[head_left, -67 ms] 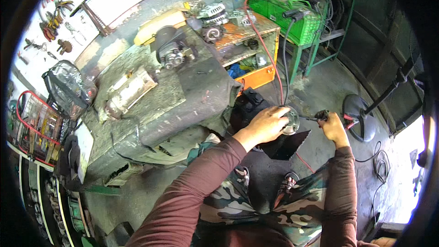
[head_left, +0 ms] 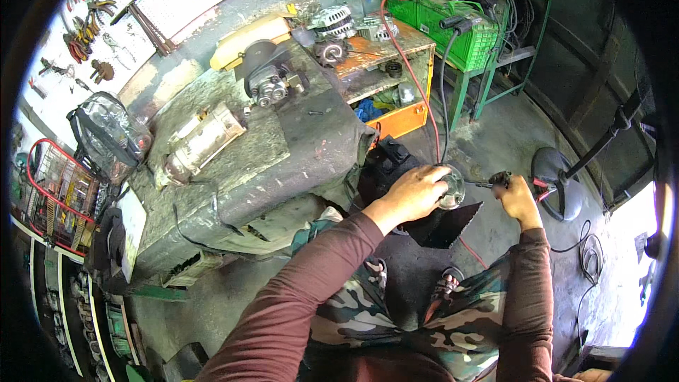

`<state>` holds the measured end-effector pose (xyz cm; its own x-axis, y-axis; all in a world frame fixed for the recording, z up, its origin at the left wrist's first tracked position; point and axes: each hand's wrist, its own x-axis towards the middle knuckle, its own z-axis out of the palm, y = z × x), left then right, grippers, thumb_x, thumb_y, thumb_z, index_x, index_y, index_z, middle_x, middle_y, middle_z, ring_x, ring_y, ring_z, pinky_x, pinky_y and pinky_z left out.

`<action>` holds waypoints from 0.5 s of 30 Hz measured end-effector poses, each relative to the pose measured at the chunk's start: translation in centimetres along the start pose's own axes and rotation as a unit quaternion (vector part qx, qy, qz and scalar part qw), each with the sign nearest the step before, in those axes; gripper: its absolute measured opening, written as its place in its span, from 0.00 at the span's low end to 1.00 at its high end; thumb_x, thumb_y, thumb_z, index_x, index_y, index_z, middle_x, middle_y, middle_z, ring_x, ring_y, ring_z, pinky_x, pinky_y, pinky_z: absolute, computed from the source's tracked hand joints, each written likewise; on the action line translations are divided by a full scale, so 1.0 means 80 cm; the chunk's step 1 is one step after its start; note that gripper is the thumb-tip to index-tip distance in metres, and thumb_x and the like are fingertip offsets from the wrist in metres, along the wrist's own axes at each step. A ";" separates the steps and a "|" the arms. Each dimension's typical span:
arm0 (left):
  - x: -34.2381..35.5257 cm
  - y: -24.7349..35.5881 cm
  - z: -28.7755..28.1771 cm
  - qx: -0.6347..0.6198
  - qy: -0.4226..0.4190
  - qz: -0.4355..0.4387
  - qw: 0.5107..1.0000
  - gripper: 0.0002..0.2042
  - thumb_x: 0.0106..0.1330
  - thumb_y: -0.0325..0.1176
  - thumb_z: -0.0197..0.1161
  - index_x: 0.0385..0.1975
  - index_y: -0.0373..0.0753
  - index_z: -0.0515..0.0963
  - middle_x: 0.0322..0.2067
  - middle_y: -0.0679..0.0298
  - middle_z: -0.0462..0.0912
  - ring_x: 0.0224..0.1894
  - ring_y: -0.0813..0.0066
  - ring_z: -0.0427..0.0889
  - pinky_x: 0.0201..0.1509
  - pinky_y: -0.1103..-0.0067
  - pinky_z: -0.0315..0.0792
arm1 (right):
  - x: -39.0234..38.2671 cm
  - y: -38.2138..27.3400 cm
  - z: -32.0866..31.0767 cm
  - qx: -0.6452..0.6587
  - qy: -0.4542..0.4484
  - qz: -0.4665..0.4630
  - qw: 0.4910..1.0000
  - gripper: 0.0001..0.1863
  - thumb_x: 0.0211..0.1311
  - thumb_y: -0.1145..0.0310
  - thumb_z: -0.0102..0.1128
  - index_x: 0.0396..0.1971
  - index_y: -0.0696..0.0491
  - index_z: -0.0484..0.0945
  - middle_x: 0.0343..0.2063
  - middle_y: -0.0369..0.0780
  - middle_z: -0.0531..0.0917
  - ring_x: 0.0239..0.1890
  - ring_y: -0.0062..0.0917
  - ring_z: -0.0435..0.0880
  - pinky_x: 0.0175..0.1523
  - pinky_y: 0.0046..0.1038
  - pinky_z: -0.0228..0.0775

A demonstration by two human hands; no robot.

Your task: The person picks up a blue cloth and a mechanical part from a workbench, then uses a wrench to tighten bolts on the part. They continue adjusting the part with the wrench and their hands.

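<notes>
My left hand (head_left: 411, 194) is closed on a round, shiny metal part (head_left: 453, 189), its fingers over the part's left and top side. In my right hand (head_left: 520, 204), a dark tool (head_left: 501, 180) is gripped, and a thin shaft runs from it toward the metal part; whether the two touch I cannot tell. Beneath my left hand a black angled plate (head_left: 453, 228) juts out, with a black blocky object (head_left: 387, 159) just beyond. A red cable (head_left: 411, 64) and a black cable (head_left: 441, 85) come down close behind the metal part.
To the left stands a workbench (head_left: 247, 177) bearing a silver cylindrical motor (head_left: 205, 143) and a dark motor-like unit (head_left: 269, 81). Farther back are an orange cabinet (head_left: 402, 122) and a green crate (head_left: 467, 46). A round stand base (head_left: 559, 187) and a coiled cable (head_left: 590, 258) lie at right.
</notes>
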<state>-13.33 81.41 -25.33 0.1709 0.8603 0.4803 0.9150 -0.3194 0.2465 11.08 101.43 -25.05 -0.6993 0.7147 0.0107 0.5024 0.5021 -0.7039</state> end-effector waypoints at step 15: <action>-0.021 -0.035 -0.149 -0.016 0.352 -0.224 0.909 0.09 0.64 0.31 0.74 0.40 0.36 0.85 0.36 0.54 0.87 0.39 0.58 0.88 0.46 0.68 0.80 | 0.012 0.011 0.003 0.023 0.017 0.008 1.000 0.11 0.64 0.73 0.65 0.44 0.59 0.86 0.26 0.44 0.85 0.32 0.29 0.85 0.43 0.33 0.76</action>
<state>-20.51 76.15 -16.78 -0.5032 0.4436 0.7416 0.8216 -0.0204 0.5697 10.72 102.47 -25.83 -0.6734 0.7389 0.0238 0.4882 0.4686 -0.7363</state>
